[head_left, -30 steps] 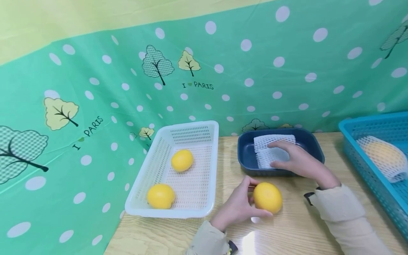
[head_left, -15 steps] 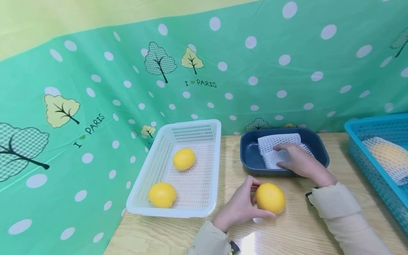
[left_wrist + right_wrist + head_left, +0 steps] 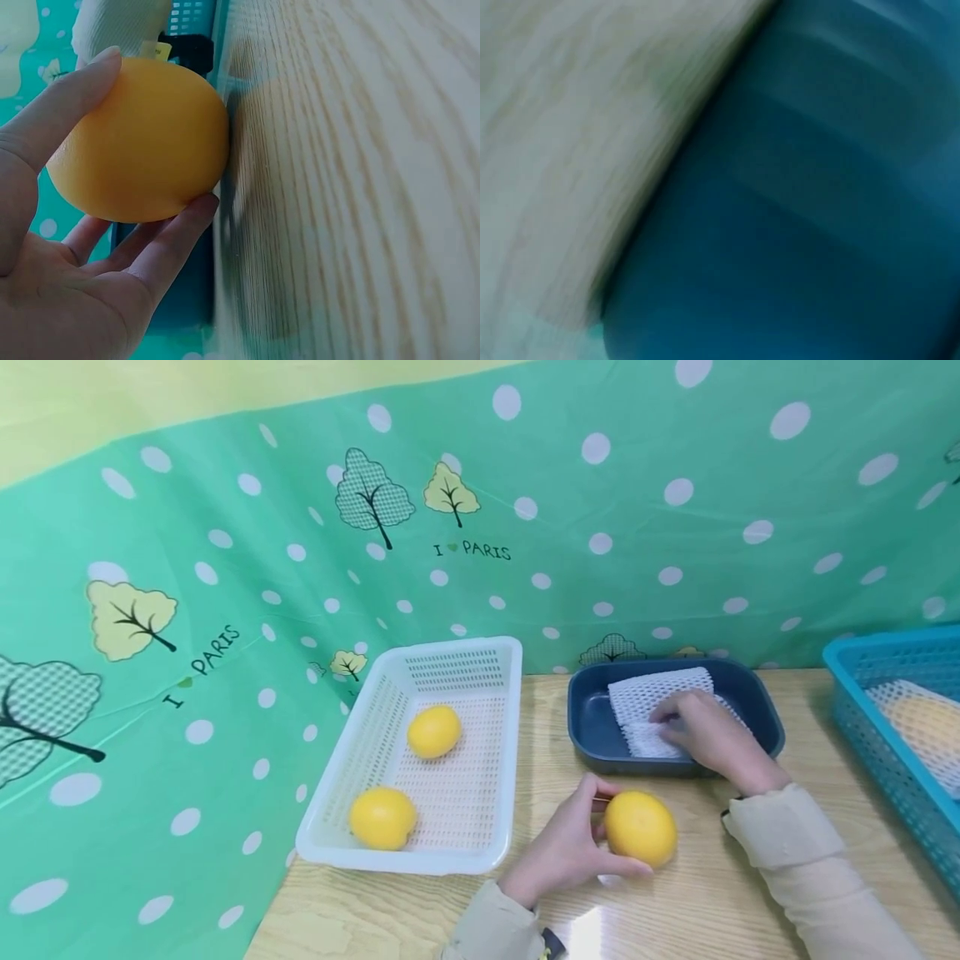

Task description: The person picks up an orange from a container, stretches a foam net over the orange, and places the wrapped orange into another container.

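Note:
My left hand (image 3: 566, 847) holds a round yellow-orange fruit (image 3: 640, 828) on the table, thumb on the near side and fingers behind it. In the left wrist view the thumb and fingers curl about this smooth fruit (image 3: 150, 142), low beside the wood surface. Over the dark blue tub (image 3: 598, 722), my right hand (image 3: 708, 731) pinches at a white foam fruit net (image 3: 637, 706) lying inside, thumb and fingertips drawn together. The right wrist view is blurred; the tub's outer wall (image 3: 795, 225) fills most of it and the hand is hidden.
Left of the tub stands a white plastic basket (image 3: 512, 760) holding two yellow fruits (image 3: 382, 818). On the right is a blue basket (image 3: 862, 727) with a fruit in a foam net (image 3: 924, 727). A green dotted curtain (image 3: 480, 610) hangs behind the wooden table (image 3: 360, 910).
My right hand's thumb and fingers have come together on the foam net, which shifted slightly within the tub. The left hand keeps holding the fruit. The head view has shifted a little.

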Demonstrator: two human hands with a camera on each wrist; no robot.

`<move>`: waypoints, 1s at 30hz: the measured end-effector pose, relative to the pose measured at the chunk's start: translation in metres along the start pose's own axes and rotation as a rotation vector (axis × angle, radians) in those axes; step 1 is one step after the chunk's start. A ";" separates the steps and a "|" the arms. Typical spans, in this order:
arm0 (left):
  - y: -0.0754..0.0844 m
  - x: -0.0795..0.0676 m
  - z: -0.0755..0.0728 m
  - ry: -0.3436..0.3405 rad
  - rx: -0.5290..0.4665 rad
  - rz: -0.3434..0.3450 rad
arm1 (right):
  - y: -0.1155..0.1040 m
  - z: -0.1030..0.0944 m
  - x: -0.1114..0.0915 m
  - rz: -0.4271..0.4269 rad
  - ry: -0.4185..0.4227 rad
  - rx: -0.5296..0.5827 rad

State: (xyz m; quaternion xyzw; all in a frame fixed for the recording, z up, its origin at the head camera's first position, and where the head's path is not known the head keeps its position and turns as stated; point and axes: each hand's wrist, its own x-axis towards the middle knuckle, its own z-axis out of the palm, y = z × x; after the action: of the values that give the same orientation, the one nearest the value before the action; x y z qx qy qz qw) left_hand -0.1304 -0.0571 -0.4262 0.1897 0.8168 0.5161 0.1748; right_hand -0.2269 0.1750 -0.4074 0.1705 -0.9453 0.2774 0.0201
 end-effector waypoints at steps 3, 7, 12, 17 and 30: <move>0.001 0.000 0.001 -0.001 0.001 0.004 | -0.001 -0.002 -0.003 0.006 0.023 -0.009; 0.002 -0.001 0.002 -0.004 -0.004 0.008 | -0.004 -0.005 -0.008 0.010 0.065 -0.018; 0.002 -0.002 0.003 0.001 -0.025 -0.016 | -0.009 -0.010 -0.013 -0.002 0.122 -0.004; 0.003 -0.002 0.001 0.007 -0.019 -0.035 | -0.014 -0.016 -0.018 -0.031 0.181 -0.010; 0.005 -0.005 0.002 0.020 0.045 -0.031 | -0.027 -0.033 -0.038 -0.135 0.430 -0.020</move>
State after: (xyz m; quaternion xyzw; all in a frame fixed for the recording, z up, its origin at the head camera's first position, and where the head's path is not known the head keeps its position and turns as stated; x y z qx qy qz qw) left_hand -0.1247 -0.0558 -0.4221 0.1760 0.8327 0.4965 0.1704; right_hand -0.1840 0.1829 -0.3700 0.1701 -0.9084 0.2960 0.2413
